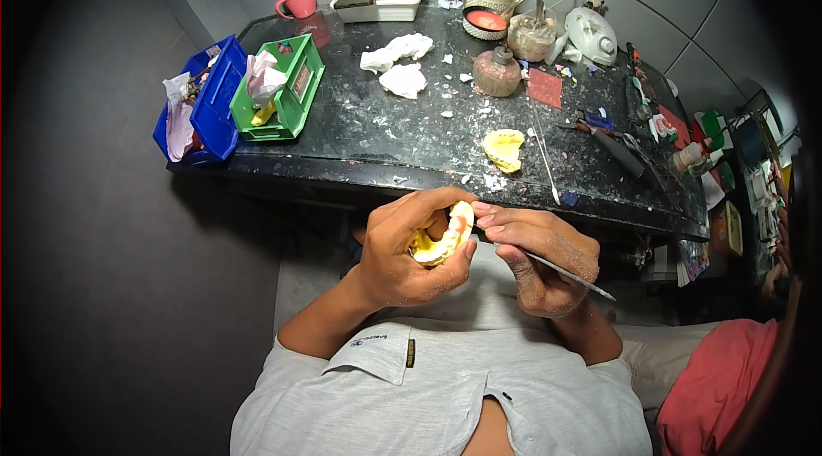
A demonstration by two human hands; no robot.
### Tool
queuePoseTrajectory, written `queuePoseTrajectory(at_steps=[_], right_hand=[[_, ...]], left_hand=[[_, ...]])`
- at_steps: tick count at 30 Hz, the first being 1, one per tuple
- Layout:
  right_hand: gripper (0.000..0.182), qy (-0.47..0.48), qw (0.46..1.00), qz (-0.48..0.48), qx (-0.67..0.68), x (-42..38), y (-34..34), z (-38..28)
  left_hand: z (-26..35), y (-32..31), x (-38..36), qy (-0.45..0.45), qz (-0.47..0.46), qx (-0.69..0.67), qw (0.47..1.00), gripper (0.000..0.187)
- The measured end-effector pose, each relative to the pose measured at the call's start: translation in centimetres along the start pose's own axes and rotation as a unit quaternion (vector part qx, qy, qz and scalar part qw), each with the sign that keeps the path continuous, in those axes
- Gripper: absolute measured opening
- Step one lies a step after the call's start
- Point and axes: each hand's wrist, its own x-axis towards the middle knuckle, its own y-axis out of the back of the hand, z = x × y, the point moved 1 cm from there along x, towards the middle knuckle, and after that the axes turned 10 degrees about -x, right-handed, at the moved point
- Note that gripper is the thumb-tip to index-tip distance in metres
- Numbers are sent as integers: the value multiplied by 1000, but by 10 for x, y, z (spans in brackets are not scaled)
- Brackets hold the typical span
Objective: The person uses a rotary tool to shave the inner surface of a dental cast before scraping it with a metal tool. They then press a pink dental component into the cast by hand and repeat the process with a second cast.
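My left hand [396,252] is wrapped round a yellow plaster dental cast [434,250], curved like a tooth arch, with a pinkish patch near its upper end. Against the right side of the cast are the fingertips of my right hand [548,255], which is dusted with white powder. A thin grey metal hand tool [572,277] lies in that hand, its free end pointing down to the right; the fingers hide its other end. On the bench beyond my hands sits a second yellow dental cast [503,150].
The black bench [342,143] is strewn with white crumbs. A green bin [300,101] and a blue bin [216,118] stand at the left. Crumpled tissue [402,79], a glass burner [497,72] and a dark-handled tool [618,154] lie farther back. Another person's red-clothed leg [719,383] is at right.
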Motion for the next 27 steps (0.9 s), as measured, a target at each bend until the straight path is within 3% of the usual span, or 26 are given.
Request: queuePoseTrajectory(at_steps=[7, 11, 13, 17, 18, 20, 23, 27], right_hand=[[16, 9, 1000, -5, -7, 0, 1, 0], [16, 12, 1000, -5, -13, 1, 2, 0], [14, -2, 1000, 30, -1, 1, 1, 2], [20, -62, 995, 78, -16, 1, 4, 3], [29, -78, 994, 67, -41, 1, 6, 3], [30, -80, 991, 63, -92, 2, 8, 6], [30, -94, 984, 77, -133, 8, 1, 5], [22, -206, 971, 1, -119, 7, -11, -1]], left_hand=[[-4, -9, 0, -1, 61, -20, 998, 44], [3, -2, 2, 0, 2, 18, 1000, 46], [7, -2, 6, -61, 11, 140, 988, 50], [5, -10, 11, -95, 36, 224, 969, 57], [0, -11, 10, -63, 45, 214, 974, 60], [-2, -13, 9, 25, 47, 182, 982, 67], [-6, -18, 9, 77, 71, 117, 988, 64], [-5, -21, 9, 107, 62, 127, 984, 64]])
